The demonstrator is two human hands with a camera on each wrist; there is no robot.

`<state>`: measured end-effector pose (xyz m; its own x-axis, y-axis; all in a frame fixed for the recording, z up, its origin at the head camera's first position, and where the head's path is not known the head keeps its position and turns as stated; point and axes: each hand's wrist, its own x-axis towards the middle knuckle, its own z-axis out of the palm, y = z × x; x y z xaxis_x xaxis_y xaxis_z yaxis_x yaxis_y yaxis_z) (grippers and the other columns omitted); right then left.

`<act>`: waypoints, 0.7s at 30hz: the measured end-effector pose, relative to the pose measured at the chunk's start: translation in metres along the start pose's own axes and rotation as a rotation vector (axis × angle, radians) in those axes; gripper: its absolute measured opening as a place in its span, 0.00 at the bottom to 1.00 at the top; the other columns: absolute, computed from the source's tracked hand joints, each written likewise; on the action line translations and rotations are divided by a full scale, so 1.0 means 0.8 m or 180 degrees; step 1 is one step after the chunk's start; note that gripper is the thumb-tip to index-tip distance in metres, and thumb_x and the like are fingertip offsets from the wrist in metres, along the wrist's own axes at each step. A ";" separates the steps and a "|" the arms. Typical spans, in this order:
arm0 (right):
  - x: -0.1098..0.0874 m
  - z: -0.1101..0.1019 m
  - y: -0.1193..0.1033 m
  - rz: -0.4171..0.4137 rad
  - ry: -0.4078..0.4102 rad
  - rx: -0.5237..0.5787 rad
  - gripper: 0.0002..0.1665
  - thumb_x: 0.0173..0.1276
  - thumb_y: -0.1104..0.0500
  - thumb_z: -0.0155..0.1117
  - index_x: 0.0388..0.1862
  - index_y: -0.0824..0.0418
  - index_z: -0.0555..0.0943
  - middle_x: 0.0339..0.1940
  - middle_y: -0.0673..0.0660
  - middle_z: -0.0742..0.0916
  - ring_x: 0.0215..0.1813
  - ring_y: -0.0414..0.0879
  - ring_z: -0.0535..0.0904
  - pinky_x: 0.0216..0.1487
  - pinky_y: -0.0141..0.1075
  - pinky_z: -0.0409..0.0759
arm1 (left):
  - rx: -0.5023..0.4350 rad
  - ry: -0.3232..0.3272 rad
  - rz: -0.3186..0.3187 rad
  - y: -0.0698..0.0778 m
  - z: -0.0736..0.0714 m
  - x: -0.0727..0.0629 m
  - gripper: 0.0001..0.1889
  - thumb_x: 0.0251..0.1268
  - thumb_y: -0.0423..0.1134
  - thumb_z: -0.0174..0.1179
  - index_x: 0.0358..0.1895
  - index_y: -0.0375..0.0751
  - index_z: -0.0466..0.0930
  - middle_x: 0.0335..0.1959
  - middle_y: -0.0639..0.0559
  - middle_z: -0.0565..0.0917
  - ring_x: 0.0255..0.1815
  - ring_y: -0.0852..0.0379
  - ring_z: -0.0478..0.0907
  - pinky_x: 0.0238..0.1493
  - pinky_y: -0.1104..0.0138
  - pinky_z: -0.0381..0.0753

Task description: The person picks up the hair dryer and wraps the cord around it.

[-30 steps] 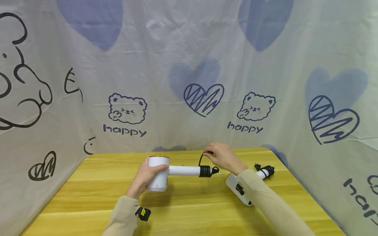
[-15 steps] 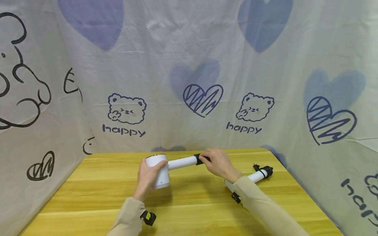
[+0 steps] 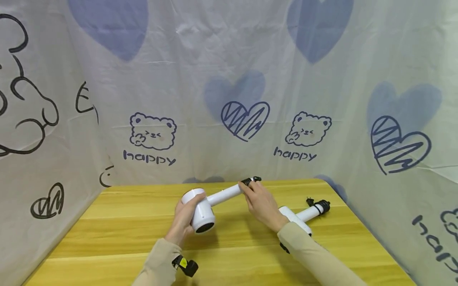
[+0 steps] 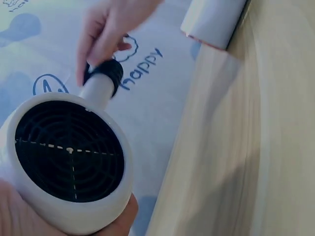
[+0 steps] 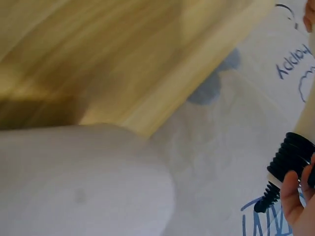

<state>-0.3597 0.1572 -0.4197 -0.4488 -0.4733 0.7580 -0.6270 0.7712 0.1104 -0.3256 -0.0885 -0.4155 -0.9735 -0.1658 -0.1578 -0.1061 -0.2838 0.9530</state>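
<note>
My left hand (image 3: 183, 221) grips a white hair dryer (image 3: 203, 212) round its barrel, above the wooden table. The dryer's handle points up and to the right, and its black grille (image 4: 69, 152) shows in the left wrist view. A black power cord (image 5: 290, 155) is coiled round the handle's end, with a ribbed strain relief (image 5: 268, 196) sticking out past the coils. At that end, my right hand (image 3: 262, 204) pinches the cord between thumb and fingers. Some of the cord is hidden behind those fingers.
A second white hair dryer (image 3: 309, 214) lies on the table (image 3: 232, 262) at the right, partly behind my right forearm. Its cord is wound round its handle, with a black plug (image 3: 309, 200) beside it. A printed curtain (image 3: 200, 159) stands behind the table and at both sides.
The dryer has tilted from roughly level to handle-end up, turning its dark grille into view. My right hand has gone from drawing out a cord loop to lying against the coils.
</note>
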 end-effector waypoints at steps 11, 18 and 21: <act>-0.008 0.010 0.015 -0.0080 0.0554 -0.0571 0.25 0.48 0.50 0.81 0.45 0.51 0.83 0.36 0.53 0.79 0.38 0.50 0.74 0.37 0.41 0.73 | 0.0006 -0.0608 -0.0375 -0.011 -0.001 0.005 0.33 0.63 0.57 0.60 0.59 0.33 0.66 0.34 0.48 0.82 0.31 0.54 0.82 0.35 0.62 0.84; -0.009 0.005 0.019 -0.0280 0.0449 -0.0453 0.28 0.45 0.51 0.82 0.46 0.54 0.84 0.47 0.52 0.87 0.50 0.52 0.81 0.49 0.46 0.82 | 0.0243 -0.0794 -0.0169 -0.011 -0.009 0.000 0.39 0.66 0.61 0.55 0.72 0.45 0.52 0.53 0.41 0.73 0.39 0.52 0.79 0.35 0.59 0.84; -0.011 0.004 0.021 -0.0250 0.0156 -0.0229 0.28 0.46 0.53 0.82 0.48 0.57 0.84 0.47 0.53 0.88 0.50 0.51 0.83 0.49 0.46 0.84 | 0.0414 -0.0960 0.0173 -0.011 -0.011 -0.005 0.39 0.70 0.60 0.51 0.76 0.48 0.45 0.63 0.37 0.65 0.45 0.51 0.76 0.37 0.60 0.83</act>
<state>-0.3683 0.1728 -0.4266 -0.3672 -0.5134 0.7756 -0.6107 0.7620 0.2152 -0.3190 -0.0940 -0.4253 -0.9925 0.1153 -0.0407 -0.0586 -0.1560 0.9860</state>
